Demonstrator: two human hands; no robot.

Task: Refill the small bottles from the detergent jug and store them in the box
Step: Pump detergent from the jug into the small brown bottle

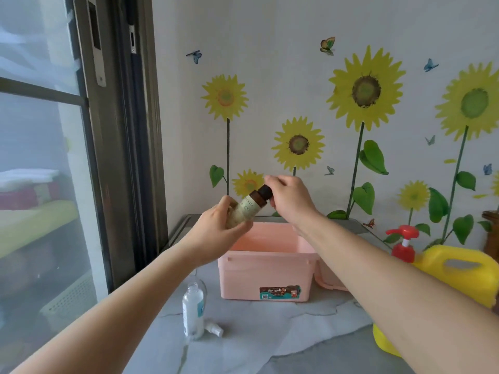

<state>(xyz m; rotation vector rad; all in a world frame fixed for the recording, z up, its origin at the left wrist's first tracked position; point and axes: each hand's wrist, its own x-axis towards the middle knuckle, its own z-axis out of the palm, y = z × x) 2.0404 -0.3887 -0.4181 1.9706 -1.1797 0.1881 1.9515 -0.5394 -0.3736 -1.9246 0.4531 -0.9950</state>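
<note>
Bottle (pixel 247 209) in left fingers (pixel 243 227), right fingers (pixel 273 182) pinching cap (pixel 265 191)

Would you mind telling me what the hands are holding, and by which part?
One small bottle: the left hand grips its lower body, and the right hand pinches its dark cap.

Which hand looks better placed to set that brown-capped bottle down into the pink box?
Probably the left hand: it grips the bottle by its body, close to the open pink box. The right hand only holds the cap.
</note>
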